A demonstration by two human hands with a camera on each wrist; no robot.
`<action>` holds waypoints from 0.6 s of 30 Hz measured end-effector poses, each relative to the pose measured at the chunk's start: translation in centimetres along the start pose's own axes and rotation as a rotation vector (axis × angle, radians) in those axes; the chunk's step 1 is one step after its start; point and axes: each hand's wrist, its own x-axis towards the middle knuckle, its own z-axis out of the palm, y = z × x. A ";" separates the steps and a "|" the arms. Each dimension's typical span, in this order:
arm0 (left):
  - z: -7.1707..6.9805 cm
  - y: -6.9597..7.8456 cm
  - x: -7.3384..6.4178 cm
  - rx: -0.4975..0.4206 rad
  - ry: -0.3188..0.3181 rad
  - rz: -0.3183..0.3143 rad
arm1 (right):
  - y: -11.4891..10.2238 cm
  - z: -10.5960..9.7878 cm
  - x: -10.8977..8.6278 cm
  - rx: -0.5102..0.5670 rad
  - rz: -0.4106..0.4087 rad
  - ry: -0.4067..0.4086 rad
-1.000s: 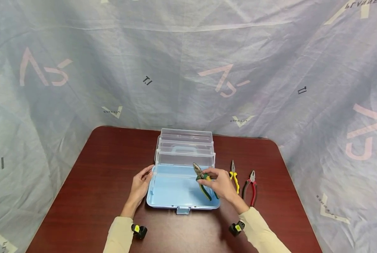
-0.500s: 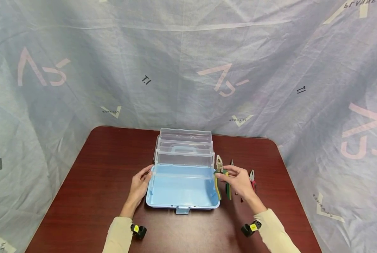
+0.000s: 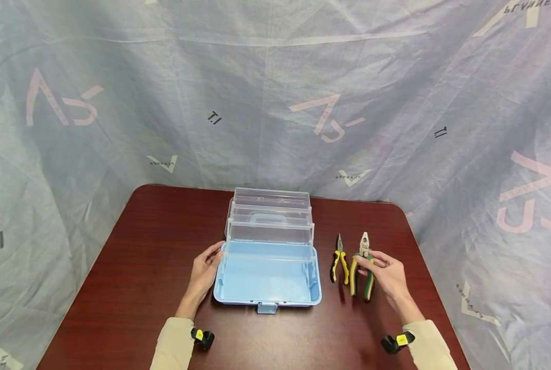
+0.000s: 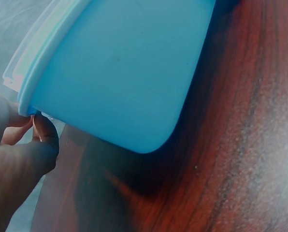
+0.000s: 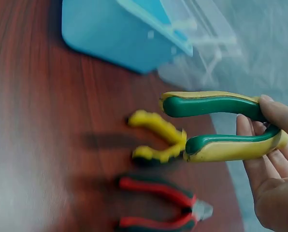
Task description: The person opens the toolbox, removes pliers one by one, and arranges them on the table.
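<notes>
A light-blue toolbox [image 3: 266,281] with clear stepped trays [image 3: 271,232] stands open on the table. My left hand [image 3: 204,272] grips its left rim; the left wrist view shows thumb and fingers pinching the edge. Off to the right of the box, my right hand [image 3: 388,275] pinches green-and-yellow combination pliers [image 3: 354,275] near the pivot. Their metal head points away from me, handles spread, raised above the table. Left of them lie yellow-and-black needle-nose pliers [image 3: 340,253]. Red-and-black pliers [image 5: 156,188] lie below the held pair in the right wrist view; in the head view they are mostly hidden.
The dark red wooden table [image 3: 136,267] has rounded far corners. A grey printed cloth [image 3: 257,103] hangs behind it and along both sides. The box's front latch [image 3: 267,308] hangs down toward me.
My right hand has carried the green-and-yellow pliers from over the toolbox rightward, past the needle-nose pliers, to above the red ones. My left hand has stayed at the box rim.
</notes>
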 end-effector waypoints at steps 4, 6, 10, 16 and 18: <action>0.0 0.0 0.0 0.000 -0.003 0.000 | 1.6 -2.0 0.2 0.018 0.037 0.057; -0.1 0.0 -0.1 0.003 -0.004 0.001 | 2.5 -3.0 0.3 0.035 0.058 0.083; 0.0 0.0 -0.1 0.004 0.007 0.003 | 4.1 -4.8 0.3 0.071 0.096 0.126; 0.0 0.1 0.0 0.014 0.016 0.009 | 6.5 -6.9 0.1 0.065 0.165 0.172; 0.0 0.2 0.0 0.010 0.016 0.010 | 7.3 -7.2 0.0 0.048 0.187 0.178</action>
